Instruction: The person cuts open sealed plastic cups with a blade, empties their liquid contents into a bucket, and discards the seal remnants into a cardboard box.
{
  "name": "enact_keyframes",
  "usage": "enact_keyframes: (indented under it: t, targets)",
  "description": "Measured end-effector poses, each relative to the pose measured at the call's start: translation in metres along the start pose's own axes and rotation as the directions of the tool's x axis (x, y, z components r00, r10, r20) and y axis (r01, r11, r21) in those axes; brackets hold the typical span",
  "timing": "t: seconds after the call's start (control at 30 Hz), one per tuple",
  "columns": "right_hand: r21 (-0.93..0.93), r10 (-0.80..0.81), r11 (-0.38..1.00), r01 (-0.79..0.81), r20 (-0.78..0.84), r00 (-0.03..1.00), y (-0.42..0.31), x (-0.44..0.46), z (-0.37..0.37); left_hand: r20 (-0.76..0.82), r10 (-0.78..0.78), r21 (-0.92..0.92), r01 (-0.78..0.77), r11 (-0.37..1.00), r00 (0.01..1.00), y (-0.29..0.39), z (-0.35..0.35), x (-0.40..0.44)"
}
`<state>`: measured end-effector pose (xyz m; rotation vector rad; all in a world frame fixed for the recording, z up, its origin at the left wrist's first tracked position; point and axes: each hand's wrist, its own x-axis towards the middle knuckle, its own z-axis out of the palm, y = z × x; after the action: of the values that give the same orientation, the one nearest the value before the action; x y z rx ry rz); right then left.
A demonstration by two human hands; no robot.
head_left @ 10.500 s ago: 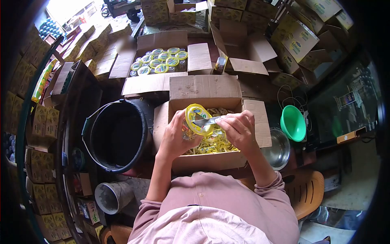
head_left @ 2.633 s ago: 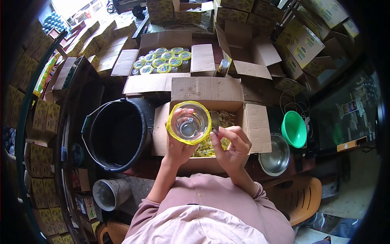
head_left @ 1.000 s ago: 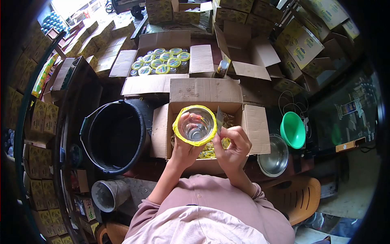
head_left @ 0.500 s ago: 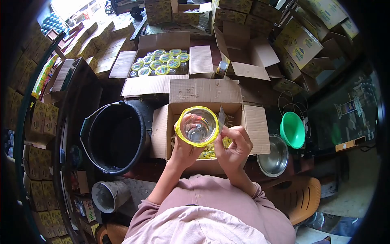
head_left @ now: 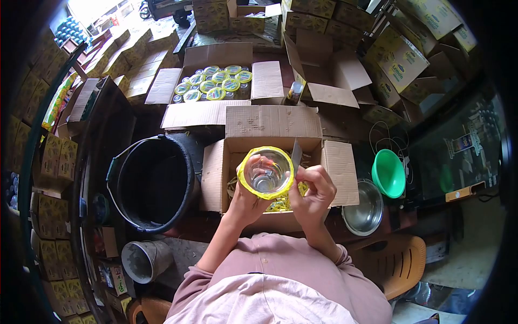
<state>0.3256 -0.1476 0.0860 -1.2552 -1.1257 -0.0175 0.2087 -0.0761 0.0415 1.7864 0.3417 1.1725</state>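
My left hand is wrapped round a clear plastic cup with a yellow film rim, its mouth tilted up toward me. Fingers show through the cup's wall. My right hand pinches a thin, pointed grey blade, which stands upright against the right side of the yellow rim. Both hands are above an open cardboard box. Yellow scraps lie inside that box, below the cup.
Behind stands a carton of yellow-lidded cups. A black bucket is at left. On the right are a green bowl and a metal bowl. Another open carton sits back right, beside a small jar.
The cup in my left hand has shifted slightly right and down. The blade in my right hand has moved a little right with it, still at the rim.
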Motion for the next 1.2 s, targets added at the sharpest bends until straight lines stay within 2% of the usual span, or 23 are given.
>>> enact_keyframes:
  t: [0.13, 0.27, 0.4, 0.47, 0.57, 0.67, 0.87, 0.97, 1.07, 1.17, 1.2]
  targets:
    - [0.132, 0.086, 0.986, -0.097, 0.087, 0.992, 0.002, 0.005, -0.004, 0.058, -0.011, -0.02, 0.012, 1.0, 0.998, 0.006, -0.001, 0.0]
    - [0.098, 0.084, 0.992, -0.082, -0.02, 0.996, -0.003, 0.004, -0.001, 0.04, -0.152, -0.305, 0.157, 0.939, 0.988, 0.007, -0.001, 0.003]
    - [0.015, 0.023, 1.0, -0.023, 0.024, 0.999, -0.01, -0.001, -0.004, 0.05, -0.189, -0.334, 0.195, 0.922, 0.981, 0.008, -0.001, 0.002]
    - [-0.016, 0.014, 1.0, -0.013, 0.054, 0.998, -0.011, -0.004, -0.003, 0.051, -0.182, -0.341, 0.188, 0.921, 0.982, 0.008, 0.0, 0.002]
    - [-0.076, -0.037, 0.996, 0.038, 0.007, 0.999, -0.012, -0.002, -0.002, 0.071, -0.143, -0.296, 0.158, 0.942, 0.987, 0.006, -0.001, 0.0]
    - [-0.144, -0.094, 0.985, 0.091, -0.009, 0.996, -0.013, 0.002, -0.003, 0.086, -0.074, -0.153, 0.087, 0.984, 0.993, 0.003, -0.001, -0.001]
    - [-0.065, -0.052, 0.996, 0.055, 0.049, 0.997, -0.006, 0.004, -0.008, 0.099, -0.092, -0.151, 0.106, 0.983, 0.991, 0.007, -0.005, 0.0]
    - [-0.099, -0.052, 0.994, 0.056, 0.039, 0.998, -0.007, 0.001, -0.009, 0.12, -0.133, -0.132, 0.149, 0.98, 0.984, 0.003, -0.007, -0.002]
    - [-0.099, -0.033, 0.994, 0.037, 0.04, 0.999, -0.006, 0.005, -0.011, 0.177, -0.075, -0.092, 0.093, 0.991, 0.981, 0.004, -0.008, -0.002]
    - [0.067, 0.027, 0.997, -0.033, 0.078, 0.997, -0.004, 0.008, -0.013, 0.155, -0.119, -0.137, 0.141, 0.98, 0.981, 0.005, -0.008, -0.003]
    - [0.061, 0.027, 0.998, -0.032, 0.088, 0.996, -0.003, 0.007, -0.014, 0.163, -0.122, -0.145, 0.146, 0.979, 0.979, 0.005, -0.008, -0.002]
